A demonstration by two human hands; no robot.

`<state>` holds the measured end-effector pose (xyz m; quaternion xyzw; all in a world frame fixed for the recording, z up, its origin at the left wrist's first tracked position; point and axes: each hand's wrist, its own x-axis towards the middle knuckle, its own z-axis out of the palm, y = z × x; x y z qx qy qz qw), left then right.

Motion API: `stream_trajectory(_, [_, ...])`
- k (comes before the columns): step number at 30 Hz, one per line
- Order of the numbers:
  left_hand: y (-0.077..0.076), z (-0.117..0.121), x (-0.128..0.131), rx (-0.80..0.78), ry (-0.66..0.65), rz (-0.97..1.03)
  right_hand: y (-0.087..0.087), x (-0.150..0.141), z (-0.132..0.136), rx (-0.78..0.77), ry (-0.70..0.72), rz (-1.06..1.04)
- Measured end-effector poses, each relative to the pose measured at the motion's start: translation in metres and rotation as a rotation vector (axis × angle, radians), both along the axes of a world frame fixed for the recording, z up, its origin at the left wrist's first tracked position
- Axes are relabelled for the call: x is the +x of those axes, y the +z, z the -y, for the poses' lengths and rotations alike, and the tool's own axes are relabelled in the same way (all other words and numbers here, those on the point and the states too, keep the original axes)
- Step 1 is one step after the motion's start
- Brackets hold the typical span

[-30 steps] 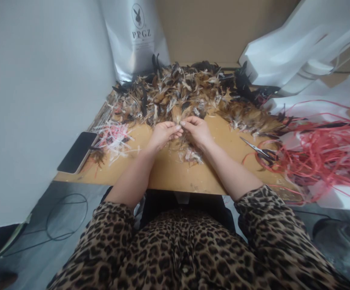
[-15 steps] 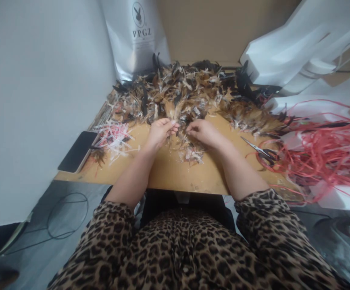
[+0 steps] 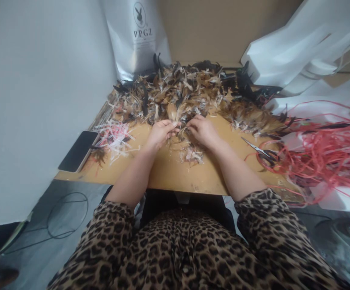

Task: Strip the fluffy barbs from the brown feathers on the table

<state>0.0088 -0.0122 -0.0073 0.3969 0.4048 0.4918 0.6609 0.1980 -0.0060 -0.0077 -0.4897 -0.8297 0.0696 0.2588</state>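
My left hand pinches the base of a small bunch of tan feathers, their tips pointing away from me. Just to its right, my right hand has its thumb and fingers drawn together low over the table; whatever lies between those fingertips is too small to make out. Beyond both hands spreads a large heap of brown, white and black feathers. Between my wrists lie feather scraps on the wooden tabletop.
To the left are a phone and a pile of white and pink strips. On the right lie more brown feathers, scissors and tangled red ribbon. A silver bag stands behind the heap.
My right hand has shifted slightly away from me, its fingers turning a little. My left hand keeps its pinch on the feathers, almost in the same place.
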Motion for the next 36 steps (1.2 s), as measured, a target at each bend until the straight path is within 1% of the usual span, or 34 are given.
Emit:
stream_trajectory(6, [0.002, 0.003, 0.001, -0.047, -0.057, -0.026, 0.007, 0.002, 0.003, 0.052, -0.039, -0.083])
stream_trajectory(10, [0.001, 0.002, 0.001, -0.080, -0.085, -0.031, 0.007, 0.001, 0.002, 0.085, -0.078, -0.207])
stream_trajectory(14, [-0.001, 0.002, 0.001, -0.104, -0.120, -0.012, 0.005, 0.000, 0.000, 0.080, -0.127, -0.338])
stream_trajectory(21, [0.001, 0.004, 0.003, -0.142, -0.201, 0.084, 0.001, -0.006, -0.002, -0.017, -0.161, -0.541])
stream_trajectory(24, [0.001, 0.005, 0.003, -0.158, -0.225, 0.127, 0.000, -0.007, -0.002, -0.033, -0.178, -0.595])
stream_trajectory(28, [-0.001, 0.004, 0.003, -0.171, -0.248, 0.186, 0.001, -0.009, -0.001, -0.115, -0.215, -0.656])
stream_trajectory(32, [-0.004, 0.002, 0.003, -0.195, -0.232, 0.202, -0.001, -0.013, -0.002, -0.188, -0.218, -0.762])
stream_trajectory(36, [0.000, 0.002, 0.004, -0.224, -0.173, 0.194, -0.004, -0.016, -0.002, -0.271, -0.196, -0.859])
